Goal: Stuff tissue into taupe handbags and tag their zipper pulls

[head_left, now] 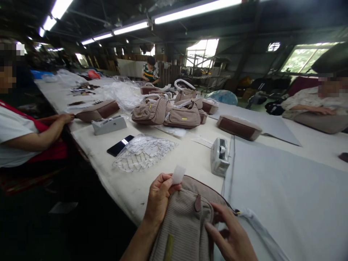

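Note:
A beige corded handbag (187,221) with brown trim lies before me at the table's front edge, cut off by the lower frame edge. My left hand (160,195) is closed, pinching a small translucent white piece of tape (178,175) between thumb and fingers at the bag's upper edge. My right hand (228,228) grips the side of the bag by its front pocket, thumb and forefinger on the fabric; the other fingers are partly hidden. Near the forefinger sits a brown leather zip pull (197,203). A wrapped white strap (263,232) trails off to the right.
Beyond the bag stand a tape dispenser (220,157), a second dispenser (109,125), a phone (119,145) and a patterned plastic bag (144,152). Several finished handbags (182,115) are heaped farther back. People work at the left (24,134), right (318,103) and far end.

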Motion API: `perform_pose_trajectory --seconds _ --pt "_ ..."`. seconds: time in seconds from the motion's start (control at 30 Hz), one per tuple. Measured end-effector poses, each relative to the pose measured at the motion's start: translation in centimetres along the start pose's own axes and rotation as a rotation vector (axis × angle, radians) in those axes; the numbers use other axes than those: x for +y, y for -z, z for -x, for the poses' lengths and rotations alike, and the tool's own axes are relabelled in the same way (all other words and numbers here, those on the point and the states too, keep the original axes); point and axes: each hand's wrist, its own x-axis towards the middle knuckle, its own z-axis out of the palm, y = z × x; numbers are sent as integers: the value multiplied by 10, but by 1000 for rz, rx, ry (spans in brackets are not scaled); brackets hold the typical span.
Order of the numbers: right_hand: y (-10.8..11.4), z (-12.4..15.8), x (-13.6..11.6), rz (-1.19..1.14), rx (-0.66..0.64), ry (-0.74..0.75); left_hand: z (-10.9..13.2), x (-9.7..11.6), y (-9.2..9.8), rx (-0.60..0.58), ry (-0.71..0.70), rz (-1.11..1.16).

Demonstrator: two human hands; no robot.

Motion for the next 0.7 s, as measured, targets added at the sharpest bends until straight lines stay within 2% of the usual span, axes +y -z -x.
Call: perform_pose_trajectory --seconds 0.07,0.17,0.27,0.4,0.5,0.57,0.7 --pt "-3 -21 2 -20 -6 31 3 -7 -10 -5 -5 22" --pt "4 -36 2 7 16 72 0 -14 -15 -36 3 -77" --pt "16 -47 -1 65 -28 234 -3 -18 -13 -46 8 -168" --pt "25 -74 -6 56 -279 409 -1 -21 -10 -15 -51 -192" --pt "29 -94 -10 -15 -413 358 -1 -22 -10 31 -76 -191" --pt "31 -103 -11 -126 -443 250 -1 -22 -9 55 -73 -180" --pt "35 -119 -8 -430 -594 41 1 -27 -12 53 -43 -157"
